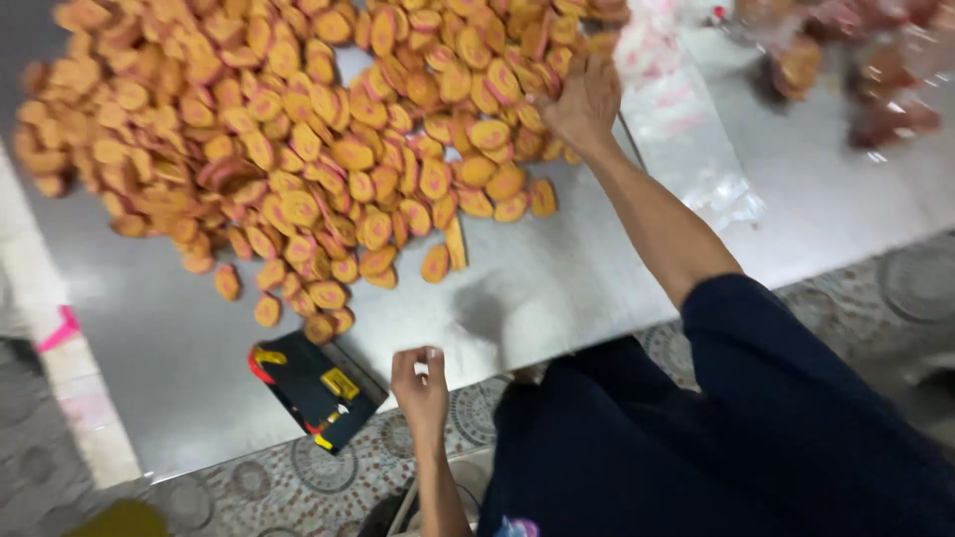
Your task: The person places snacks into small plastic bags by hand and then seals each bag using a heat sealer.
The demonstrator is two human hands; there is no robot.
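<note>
We work at a grey sheet-metal table, most of its far side buried under a broad heap of flat orange-and-pink oval biscuits. Clear plastic bags with pink print lie to the right of the heap, and blurred filled bags sit beyond them. A black rectangular tool with yellow and red parts rests at the near edge, just below the last stray biscuits. Our right hand reaches out, palm down, fingers spread on the heap's right edge. Our left hand hovers at the near edge, fingertips pinched together; whether it holds anything we cannot tell.
</note>
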